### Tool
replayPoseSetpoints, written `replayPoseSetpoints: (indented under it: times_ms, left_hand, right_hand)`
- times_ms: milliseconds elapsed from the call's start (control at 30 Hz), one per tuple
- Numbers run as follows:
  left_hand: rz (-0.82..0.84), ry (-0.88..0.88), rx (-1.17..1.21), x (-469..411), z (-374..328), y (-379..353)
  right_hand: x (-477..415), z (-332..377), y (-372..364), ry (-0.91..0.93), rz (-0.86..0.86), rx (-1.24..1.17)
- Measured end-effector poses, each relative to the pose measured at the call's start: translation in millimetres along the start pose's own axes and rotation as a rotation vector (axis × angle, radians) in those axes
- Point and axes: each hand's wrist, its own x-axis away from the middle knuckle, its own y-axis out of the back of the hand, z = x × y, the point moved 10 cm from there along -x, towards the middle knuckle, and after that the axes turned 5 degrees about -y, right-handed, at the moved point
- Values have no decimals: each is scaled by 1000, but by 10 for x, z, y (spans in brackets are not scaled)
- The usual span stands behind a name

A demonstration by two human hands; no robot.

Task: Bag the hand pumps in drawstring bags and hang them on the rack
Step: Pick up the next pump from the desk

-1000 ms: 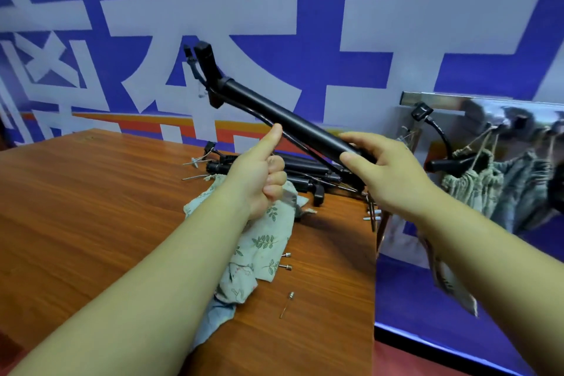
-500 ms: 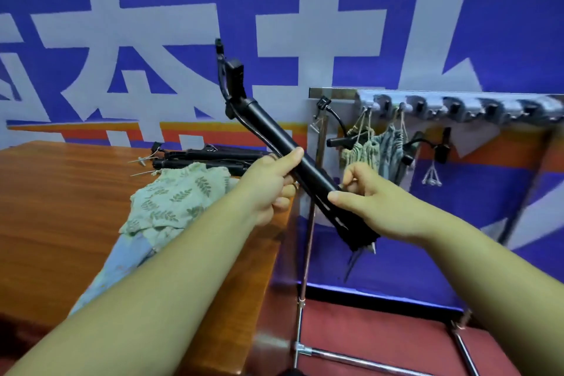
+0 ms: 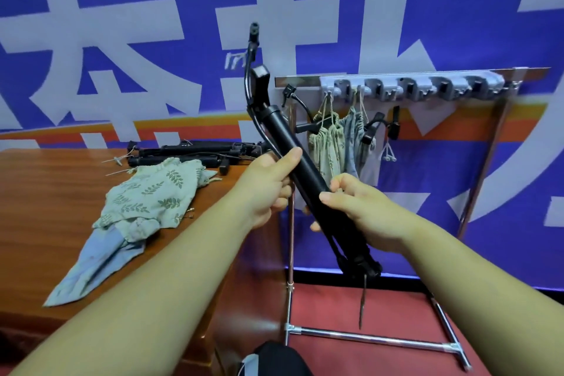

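A: The hand pump (image 3: 288, 137) has swung steeper, out past the table (image 3: 45, 207) edge!
B: Left hand (image 3: 265, 189) above, right hand (image 3: 366, 214) below, both curled round its barrel, in front of the rack (image 3: 305, 80).

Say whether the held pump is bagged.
Not bagged: the pump is bare, gripped by left hand and right hand; the leaf-print bag lies on the table.

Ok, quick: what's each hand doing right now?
Left hand: grips the black hand pump mid-barrel.
Right hand: grips the same pump, lower down.
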Motion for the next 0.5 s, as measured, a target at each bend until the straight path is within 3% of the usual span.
replayPoseSetpoints:
  times_ms: [133,333,500]
  left_hand:
    - [-21,-58,-323,61,-144,249]
    - [-216,-125,-813,345,-426,1262]
    - [-304,-22,-1194,513,-524,2130]
  right_hand:
    - [-172,1,-196,48,-9,125]
    - [-564,121,-613,70,-38,364]
    - [-846,212,-1025,94,-51,363]
